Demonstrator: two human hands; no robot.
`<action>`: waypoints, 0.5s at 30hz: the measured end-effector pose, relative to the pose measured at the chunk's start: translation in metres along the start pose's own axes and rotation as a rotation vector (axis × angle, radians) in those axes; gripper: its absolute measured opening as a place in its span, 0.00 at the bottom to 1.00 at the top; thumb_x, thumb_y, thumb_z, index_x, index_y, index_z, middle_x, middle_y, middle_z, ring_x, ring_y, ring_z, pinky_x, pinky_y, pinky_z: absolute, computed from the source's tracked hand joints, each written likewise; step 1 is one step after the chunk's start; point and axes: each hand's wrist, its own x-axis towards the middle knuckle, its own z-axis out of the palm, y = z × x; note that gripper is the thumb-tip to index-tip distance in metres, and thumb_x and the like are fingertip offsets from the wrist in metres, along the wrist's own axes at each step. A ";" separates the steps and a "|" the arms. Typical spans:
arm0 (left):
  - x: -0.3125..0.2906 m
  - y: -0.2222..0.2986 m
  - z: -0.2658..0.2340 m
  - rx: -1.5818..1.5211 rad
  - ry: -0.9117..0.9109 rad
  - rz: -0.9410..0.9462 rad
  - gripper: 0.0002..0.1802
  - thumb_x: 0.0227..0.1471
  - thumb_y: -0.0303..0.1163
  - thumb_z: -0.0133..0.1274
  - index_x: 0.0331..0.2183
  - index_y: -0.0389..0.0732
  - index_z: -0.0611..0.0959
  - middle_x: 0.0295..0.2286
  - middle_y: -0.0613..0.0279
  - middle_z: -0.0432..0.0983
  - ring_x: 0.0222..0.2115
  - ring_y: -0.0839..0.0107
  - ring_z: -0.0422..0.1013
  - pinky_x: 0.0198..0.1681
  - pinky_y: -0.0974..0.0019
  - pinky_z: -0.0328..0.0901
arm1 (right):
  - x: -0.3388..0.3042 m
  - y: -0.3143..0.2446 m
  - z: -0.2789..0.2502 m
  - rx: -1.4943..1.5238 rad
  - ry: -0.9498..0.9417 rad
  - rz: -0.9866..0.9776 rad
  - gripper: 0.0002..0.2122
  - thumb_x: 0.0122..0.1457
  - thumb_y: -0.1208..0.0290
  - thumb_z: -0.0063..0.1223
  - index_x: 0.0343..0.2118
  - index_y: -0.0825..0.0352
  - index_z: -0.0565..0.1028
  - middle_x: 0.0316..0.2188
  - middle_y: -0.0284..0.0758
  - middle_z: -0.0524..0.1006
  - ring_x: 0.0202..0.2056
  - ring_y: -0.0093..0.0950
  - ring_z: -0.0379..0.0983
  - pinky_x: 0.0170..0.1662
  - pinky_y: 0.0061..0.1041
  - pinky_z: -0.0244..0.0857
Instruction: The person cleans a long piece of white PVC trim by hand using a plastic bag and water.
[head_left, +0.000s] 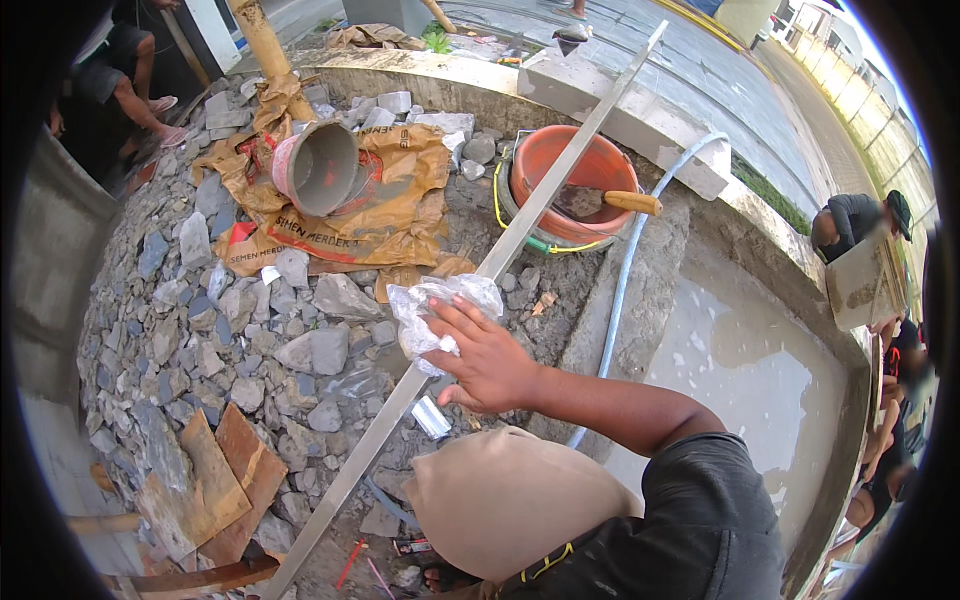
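Observation:
My right hand [485, 362] reaches in from the right with its palm down. It presses a crumpled clear plastic bag [405, 312] onto a long grey metal straightedge [545, 195], with the fingers laid over the plastic. The straightedge runs slantwise from the lower left to the upper right, passing over an orange bucket [528, 160]. A trowel with a wooden handle [632, 203] rests in that bucket. Just below the hand, a small shiny silver packet [430, 418] lies on the rubble. My left hand is out of sight. My bent knee [520, 490] in beige trousers is near the bar.
Broken stone [325, 350] covers the ground to the left. A cement-coated pink bucket [290, 175] lies tilted on a brown paper sack [415, 170]. A blue hose [626, 270] curves beside a wet grey slab [720, 370]. Wooden boards [240, 485] lie lower left. People [865, 225] are at both sides.

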 end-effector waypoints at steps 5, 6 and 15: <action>-0.009 -0.007 -0.001 0.004 -0.034 -0.013 0.39 0.42 0.61 0.63 0.45 0.37 0.80 0.30 0.47 0.80 0.29 0.45 0.75 0.33 0.48 0.69 | -0.008 0.133 -0.066 -0.167 0.041 0.361 0.28 0.58 0.44 0.49 0.54 0.61 0.72 0.58 0.54 0.63 0.63 0.52 0.55 0.67 0.48 0.47; -0.004 0.000 -0.006 -0.028 -0.010 0.027 0.40 0.42 0.62 0.63 0.45 0.37 0.80 0.31 0.47 0.80 0.30 0.45 0.75 0.35 0.47 0.69 | -0.016 0.184 -0.082 -0.278 0.111 0.402 0.26 0.60 0.49 0.48 0.55 0.62 0.70 0.58 0.55 0.63 0.63 0.53 0.54 0.67 0.48 0.47; 0.018 0.014 -0.038 0.036 -0.038 -0.168 0.28 0.43 0.47 0.65 0.43 0.41 0.81 0.34 0.47 0.80 0.32 0.46 0.76 0.36 0.49 0.70 | 0.000 0.152 -0.039 -0.134 0.348 0.288 0.34 0.60 0.37 0.36 0.53 0.66 0.71 0.56 0.55 0.65 0.63 0.56 0.52 0.67 0.56 0.37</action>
